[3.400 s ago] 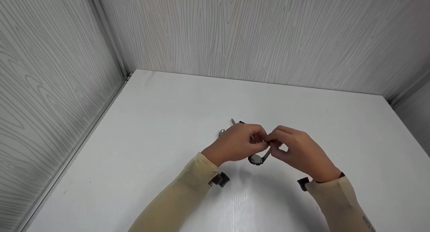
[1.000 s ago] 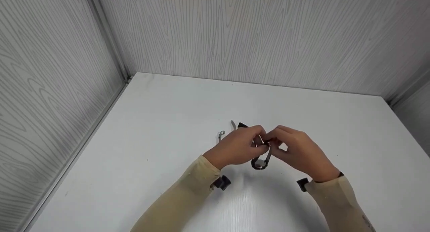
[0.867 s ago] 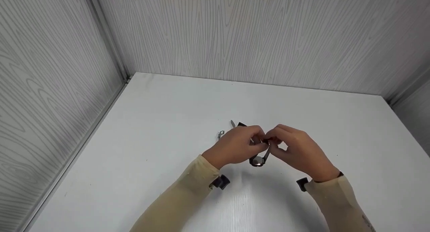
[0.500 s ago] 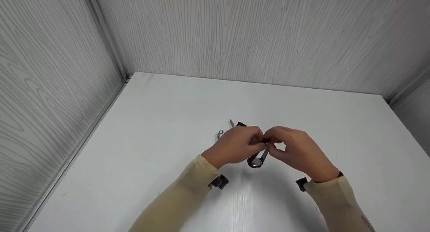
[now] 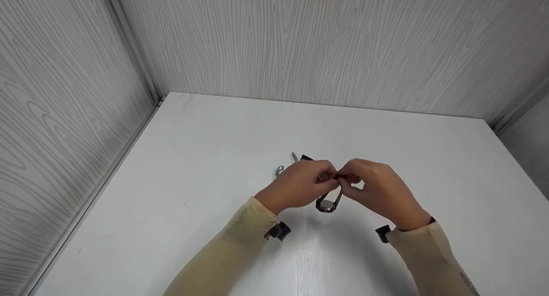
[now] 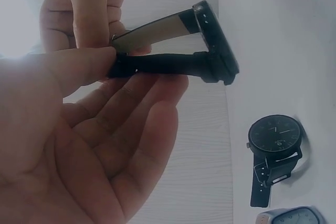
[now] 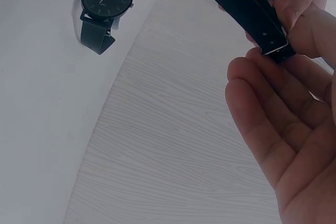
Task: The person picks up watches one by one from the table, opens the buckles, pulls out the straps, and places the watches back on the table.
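Note:
A wristwatch with a black strap hangs between the two hands, its round case (image 5: 326, 206) lowest in the head view. My left hand (image 5: 300, 184) pinches one side of the strap (image 6: 168, 64) between thumb and fingers. The fingertips of my right hand (image 5: 377, 188) pinch the strap beside them, at the buckle (image 7: 275, 50). Both strap ends meet there, so the watch forms a loop, with a tan lining (image 6: 155, 32) inside. Fingers partly hide the join; whether the buckle is fastened I cannot tell.
A second black watch (image 6: 275, 137) lies on the white table (image 5: 214, 137), partly behind the left hand in the head view. Near it is a pale-cased watch (image 6: 294, 216), cut off by the frame. A metal clasp (image 5: 279, 170) and a grey strap tip (image 5: 294, 156) show past the left hand.
The hanging watch case has swung and tilted slightly, and dark strap shows at the right fingertips. Both hands stay almost in place, still pinching the strap.

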Tool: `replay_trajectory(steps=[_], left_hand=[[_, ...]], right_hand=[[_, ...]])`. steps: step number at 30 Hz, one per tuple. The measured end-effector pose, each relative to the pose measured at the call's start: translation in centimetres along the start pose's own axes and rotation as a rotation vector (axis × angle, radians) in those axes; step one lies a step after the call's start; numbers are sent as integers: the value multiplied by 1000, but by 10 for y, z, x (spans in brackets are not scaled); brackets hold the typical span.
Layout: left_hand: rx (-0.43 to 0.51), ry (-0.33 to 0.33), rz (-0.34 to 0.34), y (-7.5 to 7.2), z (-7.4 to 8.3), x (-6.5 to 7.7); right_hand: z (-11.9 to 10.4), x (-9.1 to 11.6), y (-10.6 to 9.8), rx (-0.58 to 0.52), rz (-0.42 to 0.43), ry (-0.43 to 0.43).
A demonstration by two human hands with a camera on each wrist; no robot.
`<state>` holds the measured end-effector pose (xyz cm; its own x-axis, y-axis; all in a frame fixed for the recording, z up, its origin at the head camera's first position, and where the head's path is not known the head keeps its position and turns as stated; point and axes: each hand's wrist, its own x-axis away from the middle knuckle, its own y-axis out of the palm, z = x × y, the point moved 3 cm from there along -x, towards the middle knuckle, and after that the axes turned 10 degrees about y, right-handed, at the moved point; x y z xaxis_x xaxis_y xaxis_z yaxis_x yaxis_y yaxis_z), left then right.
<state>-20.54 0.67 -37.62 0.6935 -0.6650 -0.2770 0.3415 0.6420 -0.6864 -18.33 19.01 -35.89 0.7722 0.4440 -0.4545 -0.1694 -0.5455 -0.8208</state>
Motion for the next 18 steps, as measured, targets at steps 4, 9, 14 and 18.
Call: replay_trajectory(steps=[4, 9, 14, 18], left_hand=[[-3, -7, -12, -1, 0, 0], [-28, -14, -29, -1, 0, 0], [-46, -12, -34, -1, 0, 0], [-46, -9, -30, 0, 0, 1]], right_hand=[[-1, -1, -1, 4, -10, 12], [0, -2, 1, 24, -24, 21], [0, -2, 2, 24, -32, 16], [1, -1, 4, 15, -46, 7]])
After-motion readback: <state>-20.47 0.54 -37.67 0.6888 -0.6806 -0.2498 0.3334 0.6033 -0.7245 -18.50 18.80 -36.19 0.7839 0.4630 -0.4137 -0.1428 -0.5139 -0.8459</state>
